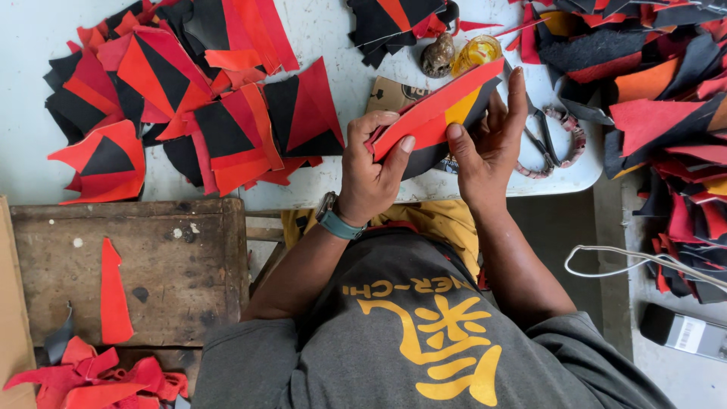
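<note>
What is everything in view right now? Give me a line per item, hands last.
held piece: one, red with a yellow and a black panel, gripped above the table edge
sewn panels: many, red, orange and black, heaped on the white table, upper left
cut pieces: many, red, black and orange, heaped at the right
scissors: one pair, handles wrapped in pinkish cord, right of the hands
glass jar: one, yellowish, on its side behind the held piece
wooden bench: one, worn brown, lower left
red strip: one, on the bench
red scraps: several, bottom left
left hand: fingers pinching the held piece, teal watch on wrist
right hand: fingers supporting the held piece
</note>
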Available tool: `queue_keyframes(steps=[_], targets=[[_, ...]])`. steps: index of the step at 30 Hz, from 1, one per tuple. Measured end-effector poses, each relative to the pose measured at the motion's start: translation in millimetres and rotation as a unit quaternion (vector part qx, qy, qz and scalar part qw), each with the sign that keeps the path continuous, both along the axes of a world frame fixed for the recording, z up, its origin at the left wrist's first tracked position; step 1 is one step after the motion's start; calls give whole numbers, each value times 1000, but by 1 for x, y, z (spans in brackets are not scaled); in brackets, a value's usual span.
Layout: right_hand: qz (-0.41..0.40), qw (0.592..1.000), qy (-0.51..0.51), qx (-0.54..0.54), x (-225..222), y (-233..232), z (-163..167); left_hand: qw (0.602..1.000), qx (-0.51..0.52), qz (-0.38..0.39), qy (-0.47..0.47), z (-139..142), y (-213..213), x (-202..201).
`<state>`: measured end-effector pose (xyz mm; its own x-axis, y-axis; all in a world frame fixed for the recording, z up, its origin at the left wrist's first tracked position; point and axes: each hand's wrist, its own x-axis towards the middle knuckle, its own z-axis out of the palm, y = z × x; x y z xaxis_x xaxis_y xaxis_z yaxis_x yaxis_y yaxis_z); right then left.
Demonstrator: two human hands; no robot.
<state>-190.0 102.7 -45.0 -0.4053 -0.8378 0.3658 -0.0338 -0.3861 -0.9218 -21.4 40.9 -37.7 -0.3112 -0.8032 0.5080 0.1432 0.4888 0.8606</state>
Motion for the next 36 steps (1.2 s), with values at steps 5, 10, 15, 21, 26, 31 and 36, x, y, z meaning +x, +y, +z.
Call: queue_keyframes(steps=[5,10,15,21,26,31,36], targets=[[9,1000,-25,10,0,3,1,1000,-22,15,-7,-3,0,0],[32,999,7,-2,-20,3,11,998,40,-43,20,5,-7,9],[69,998,9,3,-40,-2,21,992,105,-70,-6,9,-14,14],[76,996,3,51,-28,-4,19,983,162,-78,-36,-2,-35,23],[-43,951,305,15,-80,-19,42,984,71,-62,-153,4,-40,49],[-54,750,651,107,-134,-57,34,959,95,-154,-219,16,-51,55],[18,701,687,190,-140,-101,1,960,2,-203,-191,24,-61,49]])
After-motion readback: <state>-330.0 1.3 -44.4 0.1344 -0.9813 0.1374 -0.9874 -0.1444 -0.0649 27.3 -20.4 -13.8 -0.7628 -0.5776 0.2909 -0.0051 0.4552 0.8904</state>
